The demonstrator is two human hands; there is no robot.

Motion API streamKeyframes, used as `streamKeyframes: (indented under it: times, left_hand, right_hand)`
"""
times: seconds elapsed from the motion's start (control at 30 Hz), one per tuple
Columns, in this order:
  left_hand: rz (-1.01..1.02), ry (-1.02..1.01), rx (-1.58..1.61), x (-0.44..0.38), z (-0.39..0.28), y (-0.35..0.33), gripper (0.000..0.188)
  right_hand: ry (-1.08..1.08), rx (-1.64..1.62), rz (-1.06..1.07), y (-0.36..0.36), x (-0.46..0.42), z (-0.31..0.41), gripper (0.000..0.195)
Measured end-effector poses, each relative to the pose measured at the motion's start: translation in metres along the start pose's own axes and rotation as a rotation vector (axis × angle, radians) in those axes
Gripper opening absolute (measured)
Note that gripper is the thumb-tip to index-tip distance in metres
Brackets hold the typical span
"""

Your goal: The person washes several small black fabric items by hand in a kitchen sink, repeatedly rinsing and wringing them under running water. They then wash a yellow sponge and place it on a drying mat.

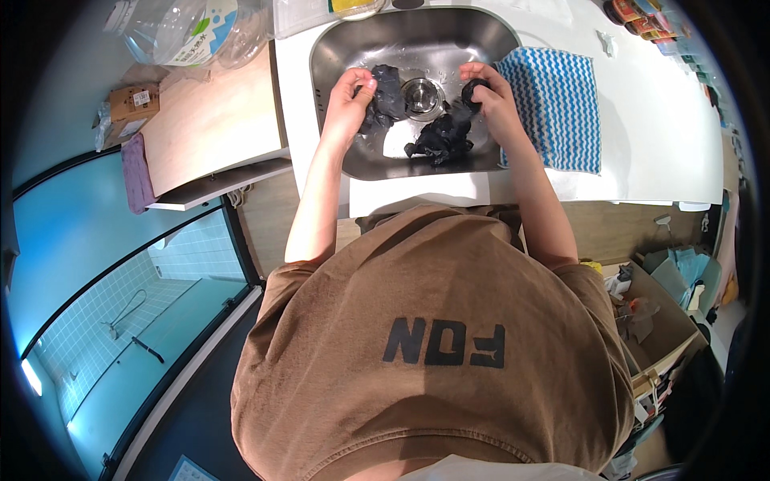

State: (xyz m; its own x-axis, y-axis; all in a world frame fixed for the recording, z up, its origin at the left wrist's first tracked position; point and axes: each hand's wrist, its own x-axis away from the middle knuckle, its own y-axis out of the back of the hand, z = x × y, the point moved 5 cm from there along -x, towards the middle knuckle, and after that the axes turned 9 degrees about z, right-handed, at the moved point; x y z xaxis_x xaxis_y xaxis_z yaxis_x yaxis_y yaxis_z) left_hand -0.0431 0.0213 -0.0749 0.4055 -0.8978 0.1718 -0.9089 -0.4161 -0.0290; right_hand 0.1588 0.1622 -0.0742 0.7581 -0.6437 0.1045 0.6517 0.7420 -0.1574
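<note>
Both hands are over a stainless steel sink [361, 45] set in a white countertop [656, 126]. With thumb and fingers, my left hand [344, 111] pinches a crumpled dark grey sheet [389, 90], apparently thin plastic, at the sink's left side. A dark, rounded bundle [474, 95] is gripped in my right hand [498, 103] near the right wall. Below and between the hands, a crumpled black plastic piece [442, 139] lies on the sink floor; whether it joins the bundle, I cannot tell. The round drain strainer [422, 98] shows between them, and water drops dot the metal.
A blue-and-white wavy-striped cloth [556, 108] lies against the sink's right rim. Large clear plastic bottles [192, 30] and a cardboard box [135, 103] stand left, by a wooden surface [222, 114]. Several jars [643, 21] sit far right. An open carton [656, 337] is on the floor.
</note>
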Motion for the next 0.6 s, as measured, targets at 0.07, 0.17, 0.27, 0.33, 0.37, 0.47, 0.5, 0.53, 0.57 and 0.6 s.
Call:
streamKeyframes:
  times: [0.07, 0.17, 0.27, 0.33, 0.37, 0.47, 0.5, 0.53, 0.57, 0.6]
  left_hand:
    - [0.106, -0.073, -0.071, 0.002, -0.011, -0.012, 0.009]
    - [0.291, -0.146, -0.158, 0.004, -0.019, -0.030, 0.012]
    - [0.295, -0.163, -0.262, 0.006, -0.026, -0.037, 0.010]
    - [0.207, -0.151, -0.305, 0.005, -0.021, -0.026, 0.010]
    - [0.135, -0.118, -0.244, 0.002, -0.012, -0.016, 0.010]
    - [-0.021, -0.003, -0.215, 0.004, 0.002, -0.005, 0.014]
    - [-0.085, -0.009, -0.312, 0.003, 0.006, -0.005, 0.016]
    - [-0.149, -0.015, -0.410, 0.002, 0.009, -0.005, 0.019]
    - [-0.338, -0.015, -0.472, 0.008, 0.012, -0.004, 0.025]
    - [-0.280, 0.013, -0.337, 0.006, 0.012, -0.009, 0.025]
  right_hand:
    - [0.003, 0.020, 0.126, -0.010, -0.006, -0.004, 0.039]
    - [-0.287, 0.027, 0.089, -0.035, -0.006, -0.007, 0.046]
    - [-0.375, -0.101, 0.121, -0.043, -0.004, -0.015, 0.034]
    - [-0.285, -0.150, 0.080, -0.039, -0.006, -0.018, 0.027]
    - [-0.245, -0.142, 0.115, -0.037, -0.005, -0.017, 0.026]
    - [-0.203, -0.028, 0.203, -0.036, -0.004, -0.015, 0.024]
    - [-0.187, -0.034, 0.166, -0.037, -0.004, -0.015, 0.023]
    - [-0.170, -0.040, 0.128, -0.042, -0.005, -0.016, 0.023]
    - [-0.154, -0.045, 0.091, -0.046, -0.006, -0.016, 0.023]
    - [-0.113, -0.109, 0.033, -0.046, -0.007, -0.014, 0.020]
